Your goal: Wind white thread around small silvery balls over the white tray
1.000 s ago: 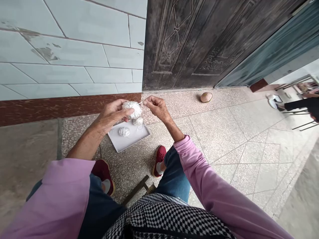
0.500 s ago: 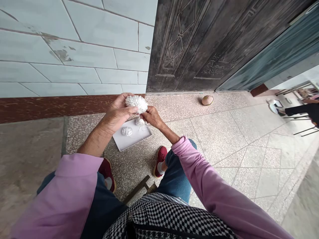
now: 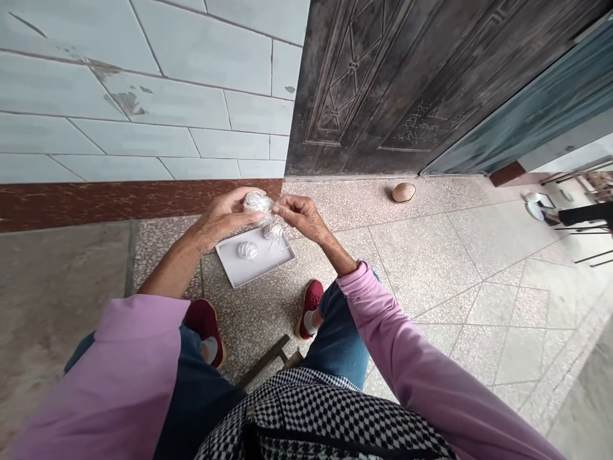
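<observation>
Above the tray, my left hand (image 3: 225, 217) is closed around a ball of white cord (image 3: 257, 202), with the thumb along its lower side and fingers behind it. My right hand (image 3: 302, 216) is in a pinch at the ball's right side, where it seems to grip a strand of the cord; the fingertips hide most of that strand. Below, a shallow white tray (image 3: 239, 273) lies on the floor. In it rest a smaller white ball (image 3: 247, 250) and another white ball (image 3: 273, 231) near its far edge, close under my hands. A loose strand trails over the tray's right side.
A tiled wall (image 3: 143, 102) and a dark carved door (image 3: 354, 96) stand ahead. A round pinkish object (image 3: 403, 192) sits on the speckled floor (image 3: 412, 255) by the door. My red shoes (image 3: 312, 300) flank the tray. Furniture legs and part of a person are at far right.
The ball in my left hand has turned and now shows a rounder, smoother side instead of a ruffled one. My right hand has shifted slightly up and right, its fingertips now at the ball's side.
</observation>
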A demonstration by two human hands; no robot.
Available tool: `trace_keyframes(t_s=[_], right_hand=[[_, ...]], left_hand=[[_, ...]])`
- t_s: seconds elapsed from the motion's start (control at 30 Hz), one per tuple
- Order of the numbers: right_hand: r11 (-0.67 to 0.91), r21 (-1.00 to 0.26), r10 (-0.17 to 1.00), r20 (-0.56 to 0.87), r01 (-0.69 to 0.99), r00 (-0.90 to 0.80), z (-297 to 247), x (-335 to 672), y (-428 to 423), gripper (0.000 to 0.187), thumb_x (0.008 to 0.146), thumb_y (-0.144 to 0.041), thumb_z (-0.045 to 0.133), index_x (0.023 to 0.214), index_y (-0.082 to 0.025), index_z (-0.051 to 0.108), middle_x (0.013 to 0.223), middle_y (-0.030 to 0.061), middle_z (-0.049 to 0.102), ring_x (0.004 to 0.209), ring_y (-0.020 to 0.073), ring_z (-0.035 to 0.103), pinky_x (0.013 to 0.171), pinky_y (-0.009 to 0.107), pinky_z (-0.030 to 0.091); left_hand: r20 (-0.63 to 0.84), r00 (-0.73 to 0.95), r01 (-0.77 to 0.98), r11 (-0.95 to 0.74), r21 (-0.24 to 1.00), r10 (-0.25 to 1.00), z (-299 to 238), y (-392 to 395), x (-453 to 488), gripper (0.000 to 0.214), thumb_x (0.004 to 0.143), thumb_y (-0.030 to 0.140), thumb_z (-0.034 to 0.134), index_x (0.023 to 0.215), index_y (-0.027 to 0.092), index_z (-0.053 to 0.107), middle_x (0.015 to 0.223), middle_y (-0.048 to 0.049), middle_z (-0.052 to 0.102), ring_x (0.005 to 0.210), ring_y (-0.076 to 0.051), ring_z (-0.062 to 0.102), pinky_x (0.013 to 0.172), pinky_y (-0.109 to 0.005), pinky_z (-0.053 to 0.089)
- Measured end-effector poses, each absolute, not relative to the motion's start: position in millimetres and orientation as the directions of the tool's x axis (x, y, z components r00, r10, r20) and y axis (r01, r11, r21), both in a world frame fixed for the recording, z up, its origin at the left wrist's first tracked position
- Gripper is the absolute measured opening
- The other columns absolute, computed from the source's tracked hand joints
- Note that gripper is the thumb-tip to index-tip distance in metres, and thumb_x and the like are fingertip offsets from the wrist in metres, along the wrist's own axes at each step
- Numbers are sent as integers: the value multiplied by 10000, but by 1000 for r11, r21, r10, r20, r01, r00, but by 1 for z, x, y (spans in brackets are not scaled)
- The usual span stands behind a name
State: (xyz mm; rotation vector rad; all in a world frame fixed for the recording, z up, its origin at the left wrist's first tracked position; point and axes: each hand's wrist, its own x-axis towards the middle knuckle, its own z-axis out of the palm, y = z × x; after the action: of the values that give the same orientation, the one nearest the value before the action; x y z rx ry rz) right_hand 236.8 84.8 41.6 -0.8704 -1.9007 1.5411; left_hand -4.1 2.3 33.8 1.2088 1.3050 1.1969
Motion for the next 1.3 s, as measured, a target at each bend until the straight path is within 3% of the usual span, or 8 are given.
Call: trace_keyframes(t_s=[0.17, 0.37, 0.6, 0.73, 0.9, 1.07, 1.17, 1.3], right_hand=[[91, -986, 839, 1, 138, -544, 47, 240, 85, 644, 1150, -645, 1027, 836, -292, 588, 735, -43, 412, 749, 201, 377, 671, 356, 361], [74, -987, 853, -11, 142, -522, 51, 242, 91, 616, 1185, -509, 1030, 837, -275, 578, 756, -54, 414, 781, 182, 390, 706, 325, 388], [66, -989, 891, -2, 134, -455, 50, 251, 107, 617, 1137, -582, 1052, 836, -291, 598, 752, -35, 445, 745, 205, 484, 639, 329, 421], [68, -989, 887, 0, 131, -462, 47, 246, 103, 565, 1227, -569, 941, 851, -280, 633, 733, -29, 494, 723, 187, 513, 646, 325, 470], [87, -986, 867, 3, 145, -499, 38, 233, 97, 561, 1310, -505, 833, 854, -255, 620, 719, -39, 568, 667, 139, 496, 675, 290, 465], [186, -960, 810, 29, 210, -586, 31, 227, 89, 690, 1278, -657, 860, 791, -249, 591, 733, -19, 623, 721, 164, 562, 709, 273, 455], [238, -941, 752, 21, 242, -659, 34, 226, 78, 613, 1272, -584, 894, 816, -246, 663, 740, -14, 638, 773, 187, 581, 747, 296, 462], [201, -949, 648, -57, 242, -760, 46, 228, 63, 519, 1236, -521, 963, 854, -237, 757, 735, -15, 648, 748, 182, 550, 727, 315, 445]], left_hand=[[-154, 72, -129, 163, 978, 985, 31, 3, 9, 835, 794, 509, 1165, 1540, 277, 867, 1263, -108, 907, 926, -296, 875, 889, -455, 738], [-109, -31, -230, 99, 968, 994, 15, 15, 32, 611, 709, 360, 1214, 1170, 216, 839, 1053, -56, 856, 913, -243, 814, 800, -357, 655], [-81, 76, -315, 101, 944, 994, 19, 17, 39, 682, 717, 439, 1223, 1251, 232, 852, 1068, -81, 845, 1018, -324, 836, 867, -443, 715], [-55, 39, -359, 65, 931, 998, 26, 14, 40, 679, 727, 440, 1234, 1219, 207, 828, 1097, -83, 848, 1058, -304, 794, 931, -427, 697], [-43, -80, -445, 3, 896, 996, 32, 13, 39, 641, 693, 321, 1214, 1211, 185, 861, 1182, -85, 880, 1127, -271, 799, 1019, -381, 691], [-1, -168, -428, -72, 901, 986, 30, 14, 32, 568, 730, 396, 1163, 1181, 225, 865, 1197, -121, 913, 1193, -342, 866, 1012, -431, 733], [19, -251, -381, -117, 917, 968, 27, 13, 26, 565, 759, 471, 1144, 1173, 239, 837, 1172, -115, 912, 1169, -343, 875, 996, -454, 748], [47, -404, -194, -135, 972, 913, 23, 15, 17, 635, 614, 380, 1201, 1079, 260, 785, 1074, -54, 894, 1059, -300, 834, 956, -423, 718]])
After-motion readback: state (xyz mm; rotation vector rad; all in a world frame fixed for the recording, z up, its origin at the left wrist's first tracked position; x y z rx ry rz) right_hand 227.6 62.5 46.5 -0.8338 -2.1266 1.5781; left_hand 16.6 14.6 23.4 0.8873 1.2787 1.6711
